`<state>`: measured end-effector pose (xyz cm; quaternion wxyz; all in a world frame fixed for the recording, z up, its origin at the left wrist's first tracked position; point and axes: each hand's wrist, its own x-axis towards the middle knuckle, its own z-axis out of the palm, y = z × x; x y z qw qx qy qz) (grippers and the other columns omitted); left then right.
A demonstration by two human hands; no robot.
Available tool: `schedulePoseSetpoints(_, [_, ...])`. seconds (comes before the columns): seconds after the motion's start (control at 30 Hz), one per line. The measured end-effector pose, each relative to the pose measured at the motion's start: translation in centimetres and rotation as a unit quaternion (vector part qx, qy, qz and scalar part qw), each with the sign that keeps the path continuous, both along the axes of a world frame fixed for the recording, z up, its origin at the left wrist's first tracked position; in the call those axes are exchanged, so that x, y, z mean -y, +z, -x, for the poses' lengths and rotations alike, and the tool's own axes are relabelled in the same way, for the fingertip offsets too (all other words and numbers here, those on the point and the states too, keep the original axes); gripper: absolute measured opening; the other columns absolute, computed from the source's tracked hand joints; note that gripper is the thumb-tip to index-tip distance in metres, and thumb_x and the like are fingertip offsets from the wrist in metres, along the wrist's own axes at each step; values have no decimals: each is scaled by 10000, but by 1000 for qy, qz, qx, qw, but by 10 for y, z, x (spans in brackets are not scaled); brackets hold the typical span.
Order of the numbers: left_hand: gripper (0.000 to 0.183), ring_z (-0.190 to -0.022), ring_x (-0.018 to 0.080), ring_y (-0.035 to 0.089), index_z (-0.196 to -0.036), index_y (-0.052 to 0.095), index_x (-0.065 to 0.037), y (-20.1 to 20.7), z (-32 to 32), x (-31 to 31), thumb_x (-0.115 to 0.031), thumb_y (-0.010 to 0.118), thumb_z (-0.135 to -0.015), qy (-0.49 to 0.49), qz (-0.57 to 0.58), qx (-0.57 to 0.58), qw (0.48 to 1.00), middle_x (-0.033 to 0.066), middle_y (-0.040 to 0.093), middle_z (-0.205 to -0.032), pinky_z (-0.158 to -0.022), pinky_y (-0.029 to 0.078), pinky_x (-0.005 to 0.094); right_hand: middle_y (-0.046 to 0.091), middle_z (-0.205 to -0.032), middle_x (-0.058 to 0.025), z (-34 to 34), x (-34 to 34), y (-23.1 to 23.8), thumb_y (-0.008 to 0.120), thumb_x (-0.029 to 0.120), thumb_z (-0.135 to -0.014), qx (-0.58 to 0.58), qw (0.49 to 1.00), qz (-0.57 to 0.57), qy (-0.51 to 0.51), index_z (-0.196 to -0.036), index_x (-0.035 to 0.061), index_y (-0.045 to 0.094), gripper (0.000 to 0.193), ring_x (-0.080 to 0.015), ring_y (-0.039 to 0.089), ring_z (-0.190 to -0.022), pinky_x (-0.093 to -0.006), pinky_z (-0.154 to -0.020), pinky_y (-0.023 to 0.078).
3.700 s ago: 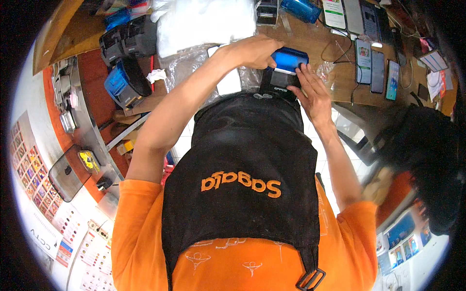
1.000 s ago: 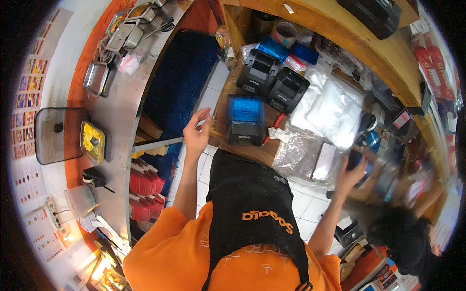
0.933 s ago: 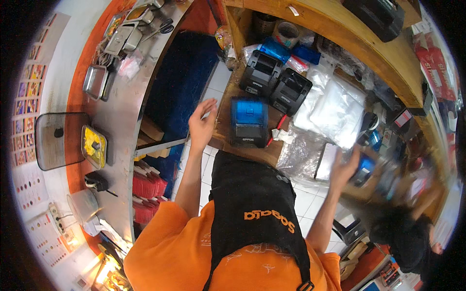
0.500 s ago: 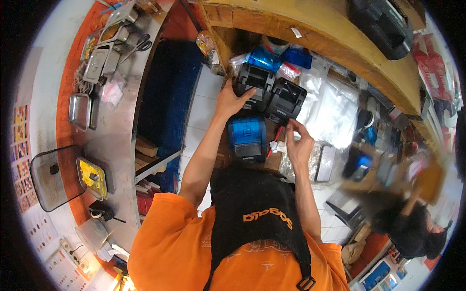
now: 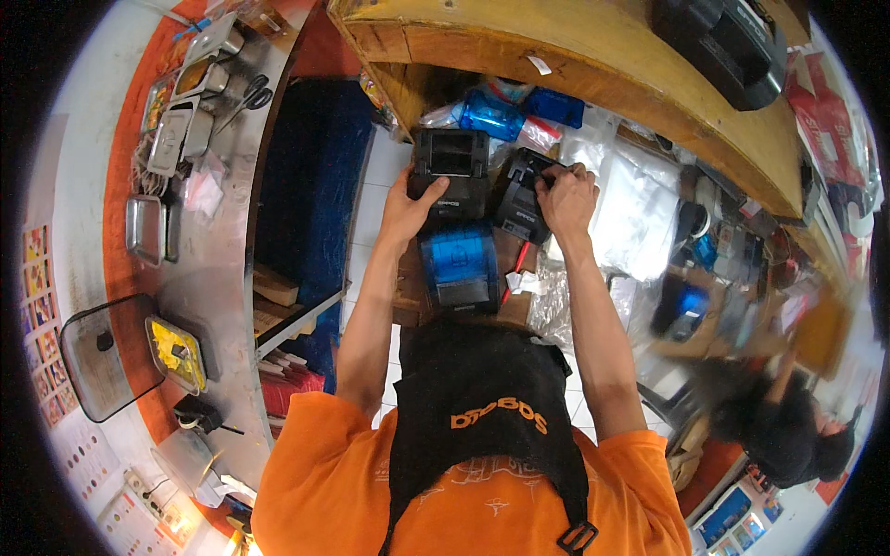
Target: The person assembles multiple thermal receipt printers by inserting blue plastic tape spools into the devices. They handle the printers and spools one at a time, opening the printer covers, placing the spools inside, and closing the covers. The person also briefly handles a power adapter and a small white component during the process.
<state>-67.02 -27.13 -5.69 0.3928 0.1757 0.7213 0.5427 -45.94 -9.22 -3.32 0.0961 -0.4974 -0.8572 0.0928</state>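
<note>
Well left of the left fingers, scissors (image 5: 250,98) are lying on the metal counter (image 5: 222,278). Left hand (image 5: 404,211) is gripping the left side of the first black printer (image 5: 452,174); thumb is resting across its front, other fingers mostly hidden. Below these fingertips, a blue-lidded printer (image 5: 460,267) is sitting nearby. Between the hands, the second black printer (image 5: 522,202) is standing tilted. Right hand (image 5: 569,204) is touching its top, fingers curling narrow; cannot tell whether pinching. Plastic bags (image 5: 632,208) are lying just right of these fingers.
</note>
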Motion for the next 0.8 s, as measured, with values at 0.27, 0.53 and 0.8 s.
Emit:
schedulePoseSetpoints(0.27, [753,-1198,285,679,-1419,547,54,-12,-4,-2,-347,862,-865,-59,21,-55,997,210,712,-1277,-1046,508,369,743,-1160,-200,20,-61,11,711,269,-966,-197,972,46,120,-1099,22,767,286,-371,705,-1069,-415,-944,541])
schedulePoseSetpoints(0.53, [783,-1305,235,591,-1530,417,42,7,-1,-1,-231,826,-921,-56,-13,55,997,170,624,-1411,-1119,449,350,765,-1103,-172,65,-103,-58,725,303,-953,-163,968,128,138,-1090,47,784,296,-345,722,-1032,-411,-914,552])
schedulePoseSetpoints(0.8, [785,-1295,242,597,-1546,395,43,0,-3,2,-234,809,-939,-13,-49,51,997,174,614,-1424,-1109,457,334,726,-1112,-264,55,-61,-21,697,132,-945,-229,966,5,118,-1088,-9,764,212,-444,695,-1006,-483,-902,565])
